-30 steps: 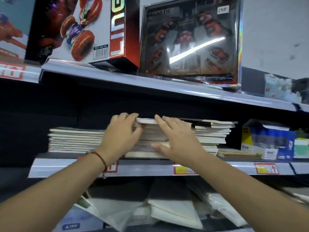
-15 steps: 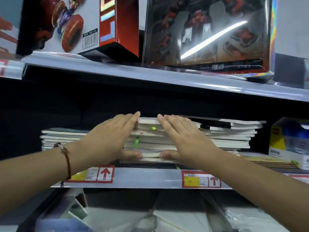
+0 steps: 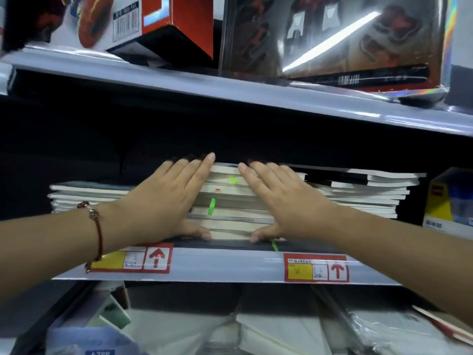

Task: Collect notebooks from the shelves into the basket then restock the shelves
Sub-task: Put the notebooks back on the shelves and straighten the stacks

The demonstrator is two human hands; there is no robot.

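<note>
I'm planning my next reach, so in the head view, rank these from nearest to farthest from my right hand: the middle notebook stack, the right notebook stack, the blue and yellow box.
1. Middle notebook stack: under right hand.
2. Right notebook stack: just right.
3. Blue and yellow box: far right.

Up top, a red and white toy box (image 3: 163, 24) with a barcode sits beside a big glossy toy box (image 3: 345, 39) whose clear front throws back a bright streak of light. Down on the rail there are 2 red-framed price tags with yellow patches and red up-arrows, a left tag (image 3: 133, 260) and a right tag (image 3: 316, 269). A blue and yellow carton (image 3: 449, 201) stands at the far right. Below, plastic-wrapped white packs (image 3: 281, 331) lie heaped, blurred.
</note>
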